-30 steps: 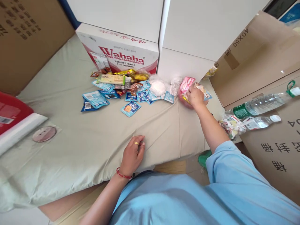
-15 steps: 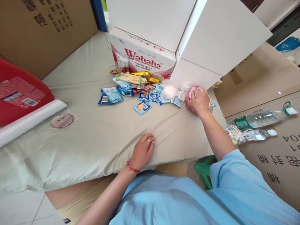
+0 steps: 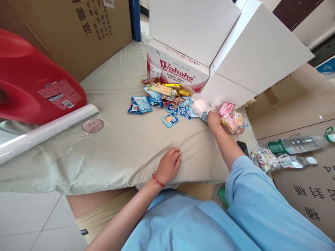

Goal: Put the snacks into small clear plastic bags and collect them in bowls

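Note:
My left hand [image 3: 170,163] rests on the cloth near the table's front edge, its fingers curled together with nothing visible in them. My right hand [image 3: 214,120] reaches to the right end of the snack pile, its fingers bent down and mostly hidden. A small blue packet [image 3: 204,116] touches its left side, and crinkled clear plastic [image 3: 216,105] lies just behind it. Right of the wrist is a cluster of pink wrapped snacks [image 3: 229,122]. A white wrapped item [image 3: 199,106], several blue snack packets [image 3: 170,120] and a pale yellow snack bar [image 3: 161,89] spread leftward.
A Wahaba-looking red and white carton [image 3: 180,66] and white boxes [image 3: 232,87] stand behind the snacks. On the left are a red jug [image 3: 39,80], a white roll [image 3: 49,134] and a round pink disc [image 3: 92,125]. Plastic bottles [image 3: 300,143] lie at right.
My right hand has left the pink snacks and moved left to beside the small blue packet, uncovering the pink cluster. My left hand stays on the cloth. The view has shifted left.

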A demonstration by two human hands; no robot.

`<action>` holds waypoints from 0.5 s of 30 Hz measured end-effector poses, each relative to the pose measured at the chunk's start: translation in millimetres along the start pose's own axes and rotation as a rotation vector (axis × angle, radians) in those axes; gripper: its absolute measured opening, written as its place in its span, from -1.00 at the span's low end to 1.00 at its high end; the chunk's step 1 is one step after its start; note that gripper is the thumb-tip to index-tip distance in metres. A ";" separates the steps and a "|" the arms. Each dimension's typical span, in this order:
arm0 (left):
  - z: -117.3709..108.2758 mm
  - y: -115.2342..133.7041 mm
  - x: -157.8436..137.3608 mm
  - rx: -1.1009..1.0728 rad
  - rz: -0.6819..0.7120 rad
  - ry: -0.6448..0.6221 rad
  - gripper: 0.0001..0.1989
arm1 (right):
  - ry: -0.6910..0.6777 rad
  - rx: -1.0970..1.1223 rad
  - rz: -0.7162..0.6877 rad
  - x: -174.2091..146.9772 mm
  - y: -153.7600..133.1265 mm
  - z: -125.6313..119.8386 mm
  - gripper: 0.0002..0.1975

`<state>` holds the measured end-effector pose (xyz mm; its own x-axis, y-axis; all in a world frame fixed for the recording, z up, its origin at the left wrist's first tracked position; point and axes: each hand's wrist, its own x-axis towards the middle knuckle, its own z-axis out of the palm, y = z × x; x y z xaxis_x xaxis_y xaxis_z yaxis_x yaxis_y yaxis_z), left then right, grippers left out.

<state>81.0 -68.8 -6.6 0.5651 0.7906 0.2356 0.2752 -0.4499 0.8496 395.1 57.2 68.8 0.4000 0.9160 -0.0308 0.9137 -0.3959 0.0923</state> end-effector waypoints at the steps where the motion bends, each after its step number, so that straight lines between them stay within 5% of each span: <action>1: 0.1 0.0 0.0 -0.002 0.001 0.000 -0.75 | 0.011 -0.005 0.028 -6.2 2.0 1.3 -0.69; 4: -0.5 -0.4 0.1 -0.015 0.006 0.008 -0.74 | 0.071 0.155 0.086 -34.8 10.0 3.4 -0.76; 8: -3.3 -0.2 -2.0 -0.072 -0.017 0.050 -0.73 | 0.071 1.048 0.145 -103.8 16.9 0.9 -0.88; 11: -5.0 7.1 -6.5 -0.122 -0.054 0.152 -0.75 | -0.166 1.637 0.176 -162.0 11.4 -3.1 -0.70; 15: -3.3 28.1 -10.4 -0.129 -0.011 0.256 -0.56 | -0.447 1.878 0.230 -208.8 -9.0 -2.4 -0.68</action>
<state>80.3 -88.3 16.4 0.3437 0.8817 0.3234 0.1700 -0.3971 0.9019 303.3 -130.4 76.7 0.2141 0.8849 -0.4136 -0.3703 -0.3183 -0.8727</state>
